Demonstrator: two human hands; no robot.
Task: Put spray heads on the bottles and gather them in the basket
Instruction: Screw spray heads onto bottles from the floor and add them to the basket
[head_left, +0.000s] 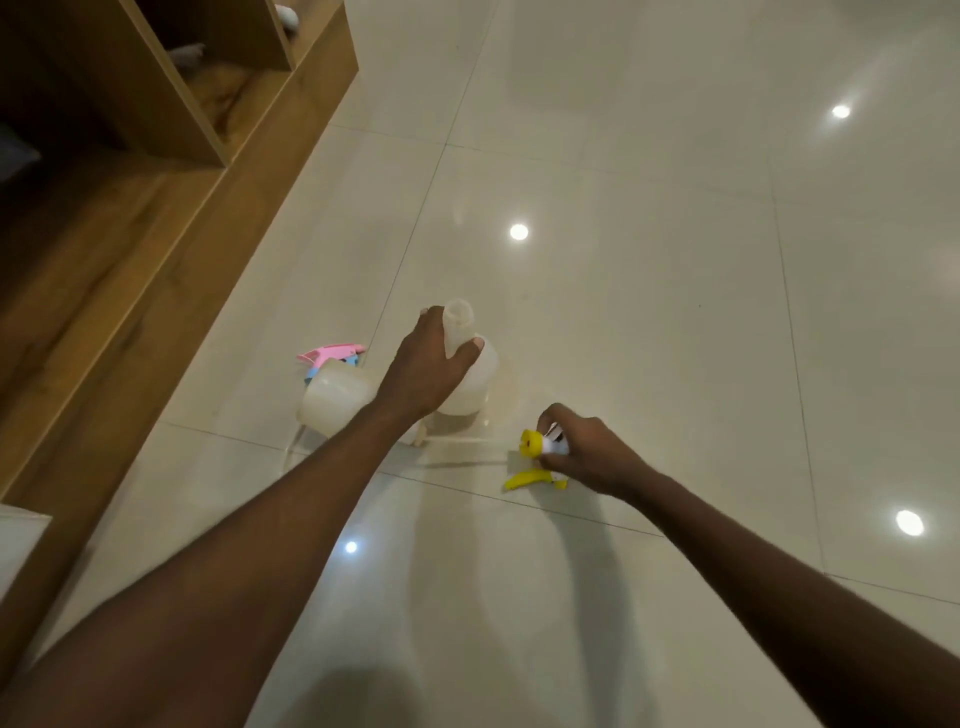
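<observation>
My left hand (427, 365) grips the neck of a translucent white bottle (470, 384) that stands upright on the floor, its mouth uncapped. My right hand (582, 448) is closed around a yellow and white spray head (535, 444) low over the floor, its yellow trigger (530, 479) pointing down and left. A second translucent bottle (335, 397) lies on its side just left of my left forearm. Behind it lies a pink and blue spray head (332, 356). No basket is in view.
A wooden shelf unit (156, 218) with open compartments runs along the left side. A glossy cream tiled floor (675, 260) with ceiling light reflections stretches to the right and ahead. A thin clear tube (467, 440) lies on the floor between the bottle and the yellow head.
</observation>
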